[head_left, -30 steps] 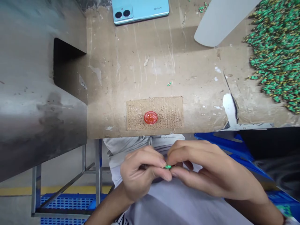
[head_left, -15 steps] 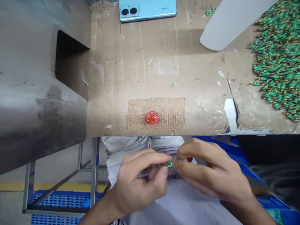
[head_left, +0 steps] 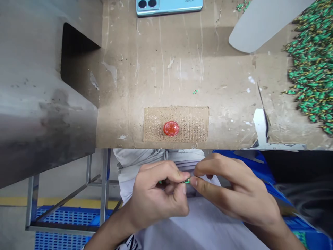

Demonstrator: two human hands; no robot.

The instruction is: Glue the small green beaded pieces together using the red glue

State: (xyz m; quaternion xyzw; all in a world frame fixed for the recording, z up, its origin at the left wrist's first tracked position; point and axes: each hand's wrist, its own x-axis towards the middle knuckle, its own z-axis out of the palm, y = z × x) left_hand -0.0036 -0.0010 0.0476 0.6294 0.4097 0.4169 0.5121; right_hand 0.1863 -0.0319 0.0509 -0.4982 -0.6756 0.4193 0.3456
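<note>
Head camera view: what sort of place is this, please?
Probably a factory assembly bench: a heap of tiny green parts lies on the worn cardboard-covered worktop, and the left hand and right hand pinch one such green part.

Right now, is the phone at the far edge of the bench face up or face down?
Face down: the phone shows its blue back and two camera lenses upward, lying flat on the bench.
</note>
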